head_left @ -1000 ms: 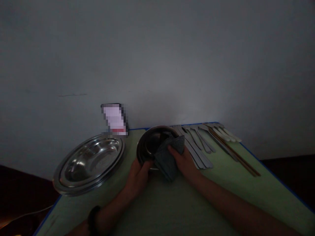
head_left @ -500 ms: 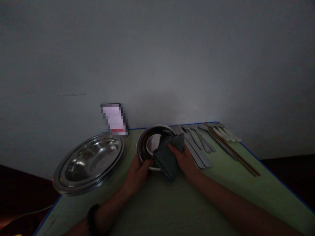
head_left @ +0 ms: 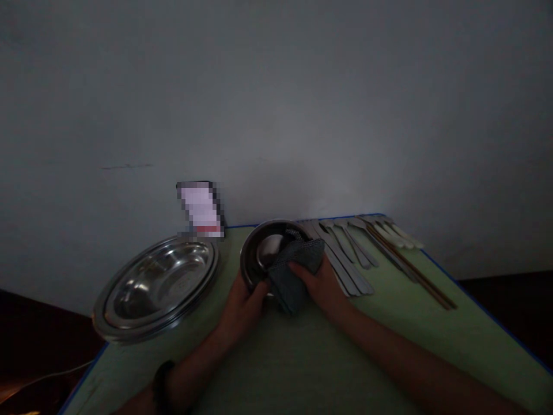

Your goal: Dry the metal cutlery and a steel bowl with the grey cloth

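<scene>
A shiny metal bowl point(head_left: 250, 253) is tilted toward me at the middle of the table. My left hand point(head_left: 244, 300) grips its lower left rim, thumb over the edge. In my right hand point(head_left: 317, 282) is a dark grey-green cloth point(head_left: 288, 282), bunched with the thumb on top and pressed against the bowl's right inner side. The fingers under the cloth are hidden. Just right of the bowl lie several metal forks point(head_left: 345, 276), their far ends partly hidden behind it.
Stacked oval metal trays point(head_left: 103, 314) stand at the left. A phone point(head_left: 201, 207) leans on the wall behind. Spoons point(head_left: 358, 248), wooden chopsticks point(head_left: 419, 274) and white-handled utensils point(head_left: 400, 233) lie on the right of the green table point(head_left: 268, 374), which has a blue edge.
My right hand and the cloth have shifted slightly left and down across the bowl. My left hand keeps its hold on the rim.
</scene>
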Demonstrator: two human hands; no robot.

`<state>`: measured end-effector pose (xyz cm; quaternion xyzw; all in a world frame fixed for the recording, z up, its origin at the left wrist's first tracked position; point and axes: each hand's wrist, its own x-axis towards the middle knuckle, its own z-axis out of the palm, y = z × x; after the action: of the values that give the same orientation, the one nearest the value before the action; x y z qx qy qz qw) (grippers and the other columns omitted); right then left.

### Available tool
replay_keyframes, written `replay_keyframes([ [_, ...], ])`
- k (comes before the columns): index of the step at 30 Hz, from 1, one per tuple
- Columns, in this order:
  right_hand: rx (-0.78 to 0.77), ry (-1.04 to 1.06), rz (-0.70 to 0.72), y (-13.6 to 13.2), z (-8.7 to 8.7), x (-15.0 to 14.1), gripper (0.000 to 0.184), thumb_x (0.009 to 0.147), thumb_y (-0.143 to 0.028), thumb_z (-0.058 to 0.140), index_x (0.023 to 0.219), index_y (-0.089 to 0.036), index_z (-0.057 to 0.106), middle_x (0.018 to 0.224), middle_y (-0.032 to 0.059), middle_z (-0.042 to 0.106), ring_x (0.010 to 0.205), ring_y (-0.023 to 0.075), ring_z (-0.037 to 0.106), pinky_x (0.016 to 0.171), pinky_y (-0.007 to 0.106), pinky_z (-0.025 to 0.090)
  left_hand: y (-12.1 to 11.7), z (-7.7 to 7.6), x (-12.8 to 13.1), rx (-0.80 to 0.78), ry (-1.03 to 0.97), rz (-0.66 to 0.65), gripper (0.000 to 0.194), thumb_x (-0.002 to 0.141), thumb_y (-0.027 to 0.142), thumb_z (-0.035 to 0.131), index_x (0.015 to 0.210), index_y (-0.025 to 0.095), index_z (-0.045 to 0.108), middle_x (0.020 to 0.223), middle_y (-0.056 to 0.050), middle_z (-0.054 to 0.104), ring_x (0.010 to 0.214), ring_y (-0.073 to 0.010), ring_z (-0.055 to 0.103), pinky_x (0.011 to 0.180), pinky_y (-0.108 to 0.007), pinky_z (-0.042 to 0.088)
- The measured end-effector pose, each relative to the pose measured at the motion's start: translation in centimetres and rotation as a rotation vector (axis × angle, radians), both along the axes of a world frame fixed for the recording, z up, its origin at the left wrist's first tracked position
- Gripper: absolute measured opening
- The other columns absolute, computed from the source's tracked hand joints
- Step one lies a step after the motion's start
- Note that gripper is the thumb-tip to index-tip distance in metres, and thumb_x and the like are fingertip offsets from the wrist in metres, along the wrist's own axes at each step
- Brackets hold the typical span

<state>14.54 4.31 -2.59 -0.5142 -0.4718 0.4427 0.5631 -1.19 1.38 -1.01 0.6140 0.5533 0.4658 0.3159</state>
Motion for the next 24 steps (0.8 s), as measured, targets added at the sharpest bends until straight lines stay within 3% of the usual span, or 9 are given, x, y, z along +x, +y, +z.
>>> replay_keyframes([
  [6,-0.034,0.053,-0.059,-0.02,0.21,-0.08,0.041,0.069,-0.049,0.063,0.097,-0.02,0.054,0.095,0.0052,0.063,0.089,0.0216,0.059,0.082,0.036,0.046,-0.16,0.39,-0.11,0.08,0.0,0.005,0.031,0.07,0.02,0.05,0.1,0.016,0.057,0.098,-0.006,0.065,0.099,-0.0251,0.058,0.09,-0.039,0.045],
  [9,-0.02,0.045,-0.034,-0.16,0.36,0.13,0.042,0.068,-0.049,0.064,0.097,-0.02,0.054,0.095,0.0046,0.063,0.09,0.0216,0.059,0.083,0.036,0.045,-0.25,0.53,-0.01,0.058,-0.002,0.039,0.023,0.072,0.023,0.049,0.092,0.016,0.059,0.091,-0.005,0.065,0.093,-0.0243,0.06,0.082,-0.036,0.048],
  [11,0.014,0.057,0.007,-0.32,0.51,0.26,0.042,0.065,-0.046,0.067,0.097,-0.021,0.054,0.095,0.0036,0.063,0.091,0.0212,0.059,0.083,0.036,0.045,-0.27,0.55,0.02,-0.027,-0.017,0.096,0.018,0.074,0.025,0.048,0.086,0.017,0.059,0.08,-0.002,0.064,0.077,-0.0217,0.061,0.067,-0.032,0.051],
  [14,0.067,0.112,0.131,-0.49,0.62,0.31,0.043,0.064,-0.04,0.069,0.1,-0.022,0.052,0.097,0.0033,0.064,0.092,0.0209,0.059,0.083,0.035,0.046,-0.26,0.4,0.05,-0.169,-0.109,0.152,0.022,0.077,0.032,0.05,0.093,0.018,0.056,0.065,0.003,0.058,0.048,-0.0144,0.052,0.044,-0.025,0.043],
  [17,0.091,0.079,0.203,-0.53,0.4,0.14,0.049,0.066,-0.036,0.068,0.108,-0.022,0.049,0.103,0.0045,0.063,0.096,0.0207,0.059,0.085,0.034,0.046,-0.26,0.2,0.08,-0.194,-0.19,0.118,0.033,0.077,0.037,0.054,0.105,0.019,0.05,0.057,0.007,0.053,0.038,-0.011,0.044,0.037,-0.022,0.037],
  [20,0.103,-0.024,0.167,-0.52,-0.03,-0.1,0.048,0.069,-0.037,0.066,0.111,-0.021,0.049,0.107,0.0058,0.062,0.099,0.021,0.057,0.087,0.034,0.045,-0.26,0.18,0.06,-0.133,-0.14,0.099,0.039,0.077,0.035,0.056,0.111,0.018,0.049,0.061,0.005,0.056,0.042,-0.0124,0.049,0.041,-0.023,0.041],
  [24,0.134,-0.111,0.102,-0.57,-0.23,-0.32,0.04,0.077,-0.035,0.057,0.113,-0.02,0.051,0.114,0.0072,0.059,0.11,0.0214,0.052,0.097,0.035,0.038,-0.22,0.32,-0.16,0.035,-0.058,0.107,0.043,0.075,0.026,0.058,0.117,0.018,0.049,0.099,-0.005,0.065,0.082,-0.0202,0.063,0.07,-0.03,0.051],
])
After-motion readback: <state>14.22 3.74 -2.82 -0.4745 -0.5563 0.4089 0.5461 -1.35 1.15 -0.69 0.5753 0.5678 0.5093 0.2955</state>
